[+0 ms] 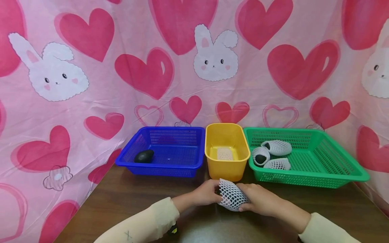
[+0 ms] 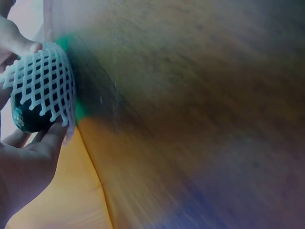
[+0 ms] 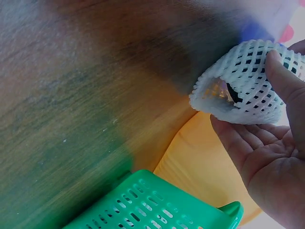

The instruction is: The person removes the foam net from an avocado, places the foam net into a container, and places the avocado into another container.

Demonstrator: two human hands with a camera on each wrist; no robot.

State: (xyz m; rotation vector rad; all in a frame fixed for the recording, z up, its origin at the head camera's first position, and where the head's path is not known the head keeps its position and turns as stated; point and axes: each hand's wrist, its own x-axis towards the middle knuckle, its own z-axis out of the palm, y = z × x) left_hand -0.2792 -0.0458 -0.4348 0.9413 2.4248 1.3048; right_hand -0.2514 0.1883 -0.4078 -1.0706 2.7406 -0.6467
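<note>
Between both hands, in front of the yellow bin, is a dark avocado [image 2: 31, 117] partly covered by a white foam net [image 1: 232, 196]. My left hand [image 1: 207, 193] grips the avocado at its bare end, fingertips at the net's edge in the left wrist view. From the other side my right hand [image 1: 262, 199] holds the net, its thumb [image 3: 285, 78] lying over the mesh. In the right wrist view the net's other end gapes open, and dark skin shows inside it.
A blue basket [image 1: 164, 171] at the left holds one bare avocado [image 1: 144, 156]. In the middle, the yellow bin [image 1: 227, 170] contains white foam netting [image 1: 224, 154]. The green basket [image 1: 304, 179] at the right holds three netted avocados [image 1: 278, 147]. A heart-patterned cloth hangs behind.
</note>
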